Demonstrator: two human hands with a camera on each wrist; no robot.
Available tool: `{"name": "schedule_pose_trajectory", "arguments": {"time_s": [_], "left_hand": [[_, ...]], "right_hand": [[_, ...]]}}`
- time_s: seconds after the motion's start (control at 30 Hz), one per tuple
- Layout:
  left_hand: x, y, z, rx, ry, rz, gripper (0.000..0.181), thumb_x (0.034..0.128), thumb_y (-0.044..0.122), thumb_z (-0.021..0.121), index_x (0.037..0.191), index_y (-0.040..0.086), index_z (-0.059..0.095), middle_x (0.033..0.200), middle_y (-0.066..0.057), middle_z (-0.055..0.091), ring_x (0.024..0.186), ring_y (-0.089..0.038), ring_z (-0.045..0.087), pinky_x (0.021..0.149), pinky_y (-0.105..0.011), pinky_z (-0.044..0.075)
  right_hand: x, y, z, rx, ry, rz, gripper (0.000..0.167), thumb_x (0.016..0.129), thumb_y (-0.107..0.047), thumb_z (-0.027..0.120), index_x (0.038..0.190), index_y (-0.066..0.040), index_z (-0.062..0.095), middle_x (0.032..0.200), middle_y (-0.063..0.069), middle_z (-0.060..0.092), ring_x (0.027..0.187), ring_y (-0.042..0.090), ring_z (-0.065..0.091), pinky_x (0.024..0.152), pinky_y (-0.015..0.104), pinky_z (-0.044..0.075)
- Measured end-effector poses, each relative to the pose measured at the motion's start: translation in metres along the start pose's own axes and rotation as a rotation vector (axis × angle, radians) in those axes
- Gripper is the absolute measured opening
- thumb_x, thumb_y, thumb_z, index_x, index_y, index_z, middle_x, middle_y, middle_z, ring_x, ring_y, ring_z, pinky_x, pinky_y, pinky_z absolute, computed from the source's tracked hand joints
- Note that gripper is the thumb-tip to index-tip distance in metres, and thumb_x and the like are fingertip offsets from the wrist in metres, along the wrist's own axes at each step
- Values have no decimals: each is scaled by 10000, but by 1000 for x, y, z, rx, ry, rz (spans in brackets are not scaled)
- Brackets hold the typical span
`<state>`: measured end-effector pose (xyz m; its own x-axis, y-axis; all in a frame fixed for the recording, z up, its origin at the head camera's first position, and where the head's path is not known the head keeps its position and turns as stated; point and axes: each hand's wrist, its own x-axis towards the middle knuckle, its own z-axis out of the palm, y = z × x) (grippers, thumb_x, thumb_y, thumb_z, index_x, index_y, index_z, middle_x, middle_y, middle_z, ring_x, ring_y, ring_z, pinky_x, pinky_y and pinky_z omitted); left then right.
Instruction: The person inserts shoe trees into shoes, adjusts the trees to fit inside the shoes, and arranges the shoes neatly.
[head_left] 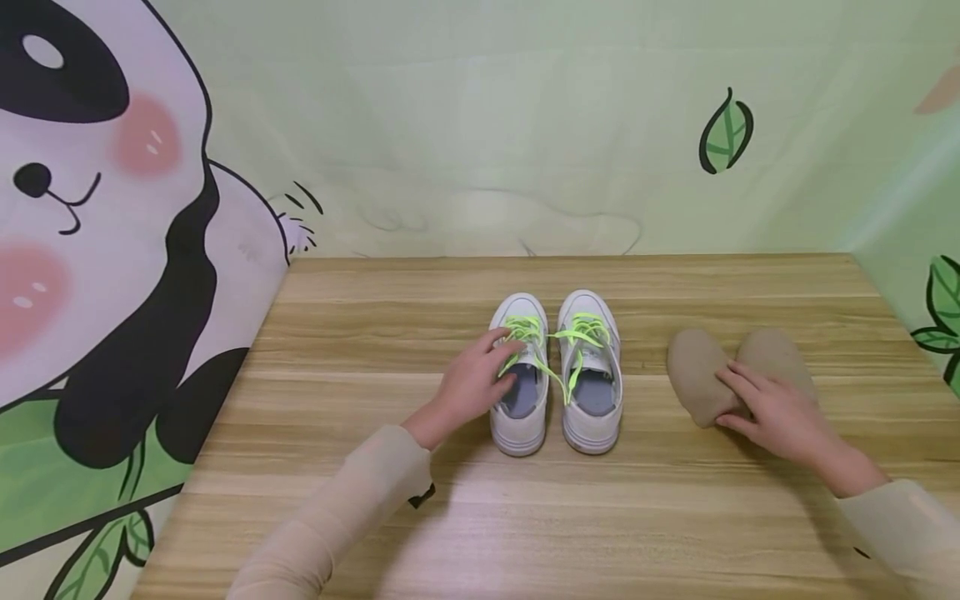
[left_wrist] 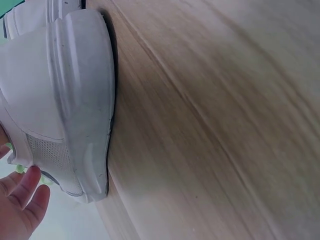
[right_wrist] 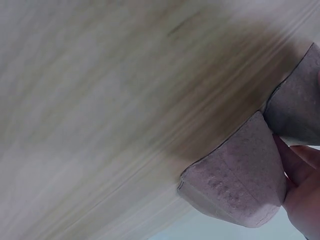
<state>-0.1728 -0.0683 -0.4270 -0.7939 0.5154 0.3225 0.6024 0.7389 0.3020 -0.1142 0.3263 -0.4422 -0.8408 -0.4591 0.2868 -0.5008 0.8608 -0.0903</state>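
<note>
Head view shows the left sneaker [head_left: 519, 437] and right sneaker [head_left: 592, 437] side by side on the wooden tabletop [head_left: 525, 525], toes away from the person, a layout that seems meant to present both openings to the hands. Their green laces [head_left: 581, 335] lie slack, which probably lets the tongues sit loose. To the right of the pair rest the left insert [head_left: 693, 371] and the right insert [head_left: 776, 350] (moulded paper, by the look of it), close together, perhaps so one hand can reach either.

The right hand [head_left: 780, 412] pinches the left insert at its near inner edge, thumb below and fingers above, likely because that edge is easy to catch. Its forearm slants in from the lower right. The left hand [head_left: 476, 379] grasps nothing: its fingers spread loosely over the left sneaker's collar; whether they touch it, I cannot tell.
</note>
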Motion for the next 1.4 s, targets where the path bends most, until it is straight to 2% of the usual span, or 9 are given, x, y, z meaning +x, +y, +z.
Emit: {"name": "schedule_pose_trajectory", "arguments": {"time_s": [0.2,0.5,0.8,1.0,1.13,1.3,1.4], "left_hand": [[3,0,1,19,2,-17,283,750,152,657,1024,146,585,1247,-86,496,1010,-228,572,785,-335,478],[2,0,0,-44,29,-45,212,758,128,651,951,102,567,1213,-95,527,1030,-248,567,800,-361,476],[3,-4,4,-18,89,-13,139,774,134,638,907,108,607,1155,-81,573,961,-217,604,764,-309,494],[1,-6,5,-7,93,-10,113,809,162,606,916,127,613,1152,-69,588,970,-225,607,787,-338,491],[1,-6,4,-7,116,9,100,822,166,592,911,129,619,1126,-71,612,929,-226,627,731,-324,506],[3,-6,3,36,153,37,90,817,175,597,893,143,631,1069,-61,643,874,-202,647,593,-278,502],[4,-7,3,38,176,48,83,810,168,607,882,143,639,1016,-45,664,835,-172,655,585,-262,499]], "right_hand": [[0,-1,0,17,-5,17,602,623,-236,752,1118,37,544,1102,269,542,897,423,560,729,509,427],[2,-2,-3,42,2,39,584,610,-247,756,1095,22,573,1093,261,554,912,422,561,718,500,444],[2,-5,-3,60,-24,62,590,637,-250,746,1116,38,557,1133,298,526,942,447,547,713,504,446],[1,-7,-2,84,-13,54,584,641,-220,746,1119,51,549,1136,310,518,949,455,539,719,506,445],[1,-8,-1,86,0,39,579,639,-212,746,1112,55,547,1127,288,532,958,440,540,714,499,450],[1,-8,-1,90,6,29,572,633,-211,747,1097,62,552,1112,282,546,977,434,533,725,498,449],[2,-9,-2,93,2,27,569,637,-215,745,1092,67,553,1107,287,548,984,436,528,731,501,448]]}}
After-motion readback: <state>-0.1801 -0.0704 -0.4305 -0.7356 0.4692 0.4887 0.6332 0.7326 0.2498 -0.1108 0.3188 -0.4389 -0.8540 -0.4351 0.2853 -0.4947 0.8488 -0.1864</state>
